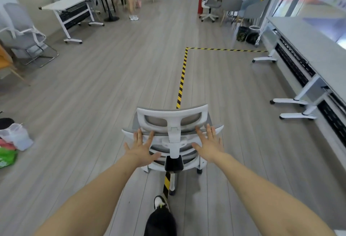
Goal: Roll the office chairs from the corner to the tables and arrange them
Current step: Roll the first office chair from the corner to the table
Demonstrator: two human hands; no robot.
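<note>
Left hand [141, 147]: fingers spread straight, against chair back.
Right hand [210, 145]: likewise, gripping nothing.
Office chair [173, 121]: lower centre, astride striped tape [182, 77].

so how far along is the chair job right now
Done: no chair is parked at the long tables on the right. In hand: one white office chair is mid-floor on the striped tape, left hand and right hand open against its back. Left: rolling it to the tables.
</note>
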